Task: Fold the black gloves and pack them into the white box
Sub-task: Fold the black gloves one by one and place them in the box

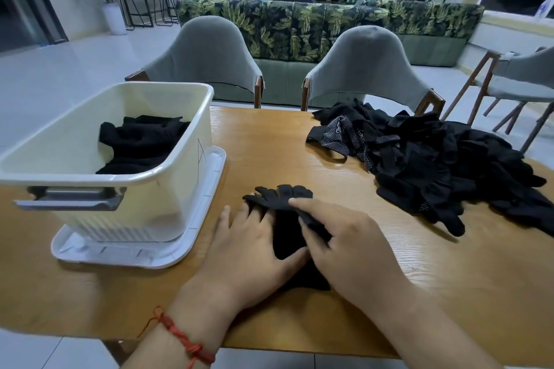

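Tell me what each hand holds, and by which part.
Left hand only presses flat on the black glove; right hand pinches a fold across the glove's middle.

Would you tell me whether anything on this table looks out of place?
Nothing damaged. The white box stands on what looks like its own lid, and the loose glove pile sprawls to the table edge.
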The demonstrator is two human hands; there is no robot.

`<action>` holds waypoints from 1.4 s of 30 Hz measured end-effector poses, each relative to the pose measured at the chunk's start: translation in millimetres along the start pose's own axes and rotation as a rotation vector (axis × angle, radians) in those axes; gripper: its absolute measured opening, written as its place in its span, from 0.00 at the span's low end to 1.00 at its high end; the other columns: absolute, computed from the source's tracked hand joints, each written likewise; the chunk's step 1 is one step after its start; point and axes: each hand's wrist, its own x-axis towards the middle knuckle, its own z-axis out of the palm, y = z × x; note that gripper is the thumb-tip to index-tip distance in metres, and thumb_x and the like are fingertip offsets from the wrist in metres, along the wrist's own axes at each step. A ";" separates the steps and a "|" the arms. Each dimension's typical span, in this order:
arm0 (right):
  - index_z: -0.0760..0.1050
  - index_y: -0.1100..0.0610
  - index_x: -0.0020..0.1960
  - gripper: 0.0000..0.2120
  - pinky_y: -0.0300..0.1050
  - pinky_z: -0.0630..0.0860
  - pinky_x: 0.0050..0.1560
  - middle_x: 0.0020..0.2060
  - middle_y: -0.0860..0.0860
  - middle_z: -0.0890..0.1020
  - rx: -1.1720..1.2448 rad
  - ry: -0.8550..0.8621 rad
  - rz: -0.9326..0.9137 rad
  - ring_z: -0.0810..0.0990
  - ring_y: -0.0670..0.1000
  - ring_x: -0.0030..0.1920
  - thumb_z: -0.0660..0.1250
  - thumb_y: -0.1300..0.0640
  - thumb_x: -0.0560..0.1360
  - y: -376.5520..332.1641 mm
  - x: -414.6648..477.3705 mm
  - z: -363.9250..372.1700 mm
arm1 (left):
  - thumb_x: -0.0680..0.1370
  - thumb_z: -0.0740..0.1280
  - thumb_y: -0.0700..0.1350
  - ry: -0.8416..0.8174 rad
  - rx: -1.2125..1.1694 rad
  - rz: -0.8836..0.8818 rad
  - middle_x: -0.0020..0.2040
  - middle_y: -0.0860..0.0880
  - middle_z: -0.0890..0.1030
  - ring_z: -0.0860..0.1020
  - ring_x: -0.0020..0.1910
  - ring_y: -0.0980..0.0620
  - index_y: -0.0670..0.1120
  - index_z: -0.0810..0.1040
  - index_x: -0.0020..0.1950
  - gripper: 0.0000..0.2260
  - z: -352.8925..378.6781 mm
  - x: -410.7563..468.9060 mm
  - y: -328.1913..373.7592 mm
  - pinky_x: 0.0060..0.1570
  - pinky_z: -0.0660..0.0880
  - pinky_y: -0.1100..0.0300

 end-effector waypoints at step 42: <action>0.81 0.46 0.70 0.28 0.42 0.81 0.59 0.67 0.42 0.83 -0.377 -0.277 0.001 0.80 0.45 0.68 0.62 0.41 0.72 -12.8 -15.6 7.2 | 0.77 0.66 0.65 0.006 -0.320 -0.179 0.75 0.65 0.66 0.60 0.78 0.58 0.63 0.45 0.85 0.43 -20.7 -9.3 -21.0 0.79 0.55 0.53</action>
